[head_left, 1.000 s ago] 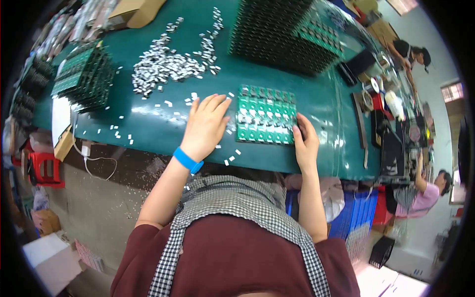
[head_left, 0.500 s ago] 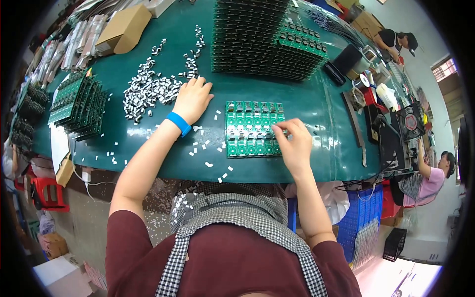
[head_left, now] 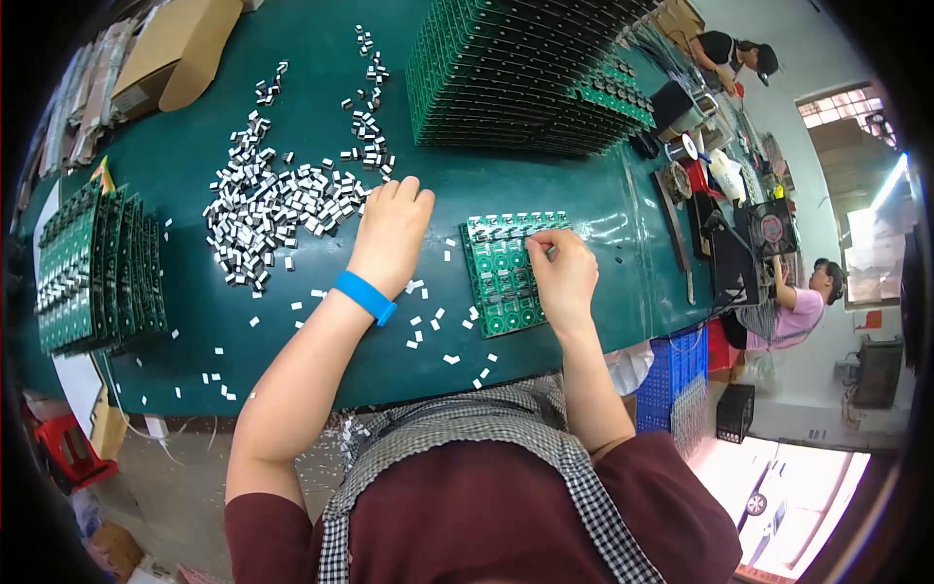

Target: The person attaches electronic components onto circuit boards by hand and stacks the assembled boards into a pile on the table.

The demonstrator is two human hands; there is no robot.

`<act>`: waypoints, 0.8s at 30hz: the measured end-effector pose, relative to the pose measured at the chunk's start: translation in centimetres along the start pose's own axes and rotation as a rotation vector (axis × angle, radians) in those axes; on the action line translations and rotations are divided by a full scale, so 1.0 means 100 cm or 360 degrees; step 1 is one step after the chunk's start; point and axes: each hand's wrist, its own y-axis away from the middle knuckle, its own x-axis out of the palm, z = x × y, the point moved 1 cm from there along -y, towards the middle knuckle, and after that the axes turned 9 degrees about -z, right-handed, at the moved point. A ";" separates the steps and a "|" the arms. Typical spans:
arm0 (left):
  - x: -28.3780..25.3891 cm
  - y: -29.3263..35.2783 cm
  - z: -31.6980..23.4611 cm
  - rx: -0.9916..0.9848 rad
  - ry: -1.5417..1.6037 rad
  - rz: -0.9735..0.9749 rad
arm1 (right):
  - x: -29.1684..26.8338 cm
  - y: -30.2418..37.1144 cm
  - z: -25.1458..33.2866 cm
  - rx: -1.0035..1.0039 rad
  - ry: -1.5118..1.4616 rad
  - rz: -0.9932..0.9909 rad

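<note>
In front of me lies a green circuit board panel (head_left: 498, 284) with rows of round marks and small parts. My right hand (head_left: 566, 280) is over its right side, thumb and forefinger pinched at the upper rows; what they hold is too small to make out. My left hand (head_left: 391, 238), with a blue wristband (head_left: 365, 296), rests at the right edge of a pile of small black-and-white components (head_left: 282, 206). Its fingers are bent and close together, their tips hidden, so I cannot see what they hold. Small white paper bits (head_left: 416, 321) are scattered beside the board.
A tall stack of green circuit boards (head_left: 486, 83) rises behind the panel. More boards (head_left: 102, 273) stand at the left, near a cardboard box (head_left: 175, 58). To the right are a solder spool (head_left: 681, 148) and a fan (head_left: 772, 229). Two other people work further right.
The view has turned, shifting the scene. My right hand has gone from the board's lower right edge to its upper rows. My left hand's fingers, spread before, are now drawn together.
</note>
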 end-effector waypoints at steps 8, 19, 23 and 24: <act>-0.009 -0.003 0.010 0.0054 0.0167 -0.0108 | -0.037 -0.026 -0.031 -0.0244 0.0602 -0.0051; -0.021 -0.004 -0.010 -0.1139 0.2211 0.0201 | -0.022 -0.046 0.022 -0.0499 -0.0921 0.0585; -0.023 -0.007 -0.038 -0.0976 0.1999 -0.0124 | -0.001 -0.039 0.031 -0.0652 -0.1382 0.0677; -0.024 -0.007 -0.045 -0.0842 0.1857 -0.0177 | -0.001 -0.040 0.027 -0.0625 -0.1386 0.0636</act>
